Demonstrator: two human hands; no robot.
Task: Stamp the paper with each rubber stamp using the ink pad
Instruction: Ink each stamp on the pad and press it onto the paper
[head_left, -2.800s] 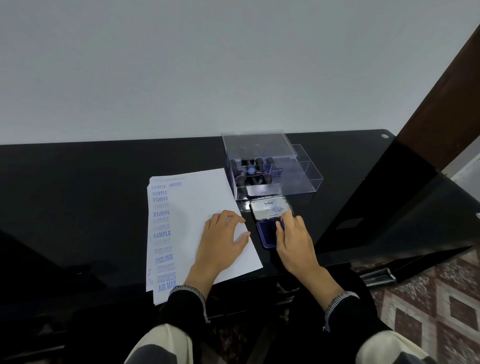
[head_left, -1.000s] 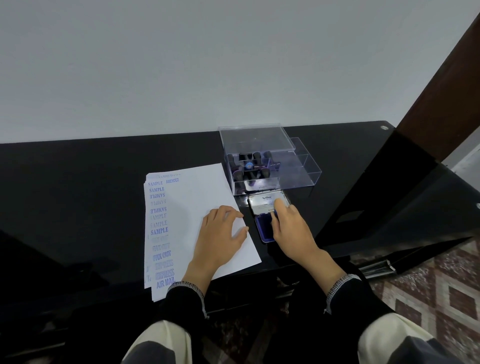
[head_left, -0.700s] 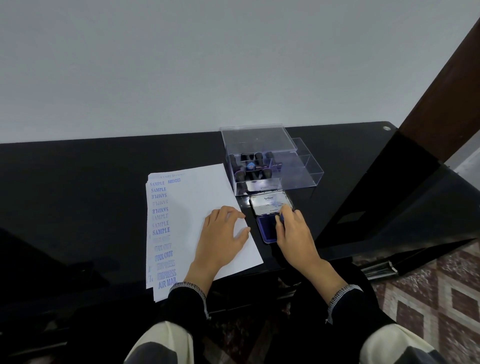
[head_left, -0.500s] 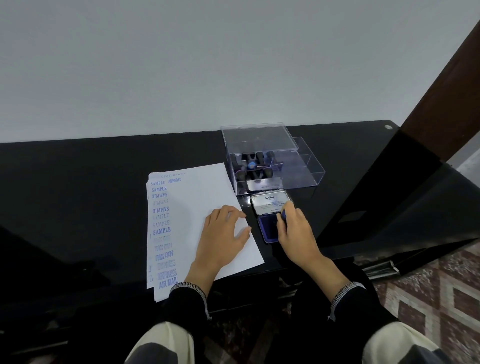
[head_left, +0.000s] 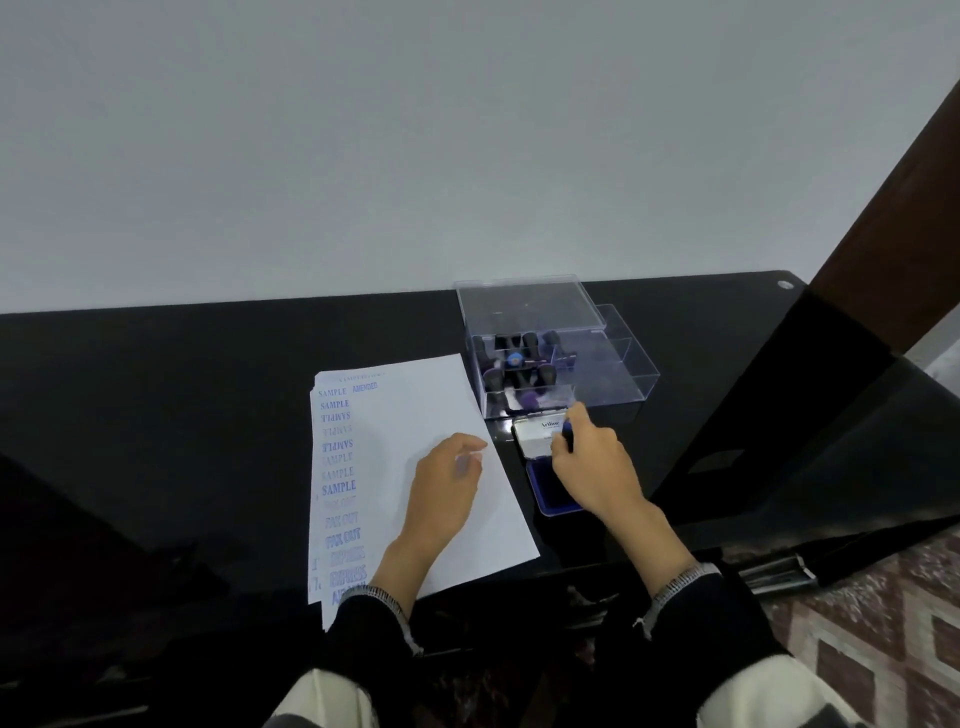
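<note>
Right hand (head_left: 592, 462) pinches, apparently, a rubber stamp (head_left: 568, 430) above the ink pad (head_left: 553, 491); paper (head_left: 415, 415) lies leftward under the flat, relaxed left hand (head_left: 447, 483).

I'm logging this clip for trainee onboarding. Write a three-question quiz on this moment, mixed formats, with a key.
1. True or false: the left hand rests on the paper.
2. The right hand holds: A) a pen B) a stamp C) the box lid
3. Fill in: the clear box sits directly beyond the ____.

Key: 1 true; 2 B; 3 ink pad.
</note>
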